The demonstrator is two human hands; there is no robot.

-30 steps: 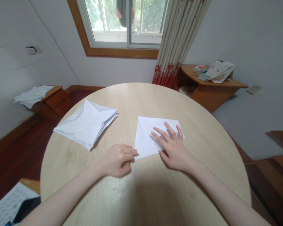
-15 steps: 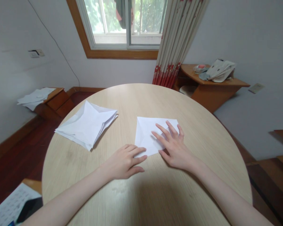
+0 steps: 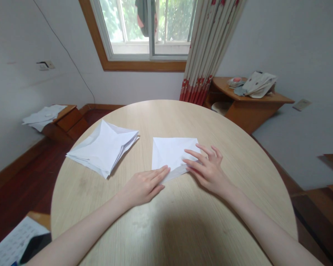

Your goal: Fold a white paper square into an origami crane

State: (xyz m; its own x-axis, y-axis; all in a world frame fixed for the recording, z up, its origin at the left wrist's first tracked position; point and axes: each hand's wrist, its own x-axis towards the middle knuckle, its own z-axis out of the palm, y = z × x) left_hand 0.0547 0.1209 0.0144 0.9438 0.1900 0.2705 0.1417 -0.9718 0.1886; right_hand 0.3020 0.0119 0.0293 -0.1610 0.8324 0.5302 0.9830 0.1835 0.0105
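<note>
A white sheet of paper (image 3: pixel 169 149) lies on the round table in front of me, with creases and a folded strip along its near edge. My left hand (image 3: pixel 145 184) rests on its near left corner, fingers stretched out flat and close together, the thumb a little apart. At the right edge, my right hand (image 3: pixel 208 168) has its fingers spread, the tips over or touching the paper and the fold. Neither hand grips anything. Farther left lies a loose stack of white folded papers (image 3: pixel 105 147) with pointed corners.
The round wooden table (image 3: pixel 169 229) fills the middle. Behind it are a window and a patterned curtain (image 3: pixel 202 59). A corner shelf (image 3: pixel 252 105) with a cloth bag stands back right. At left, papers lie on a small cabinet (image 3: pixel 69 118). A dark phone-like object (image 3: pixel 34 247) is at lower left.
The sheet has shifted left, and a folded strip now shows along its near edge. My left fingers have come together and moved slightly up and left. My right hand is now at the sheet's right edge.
</note>
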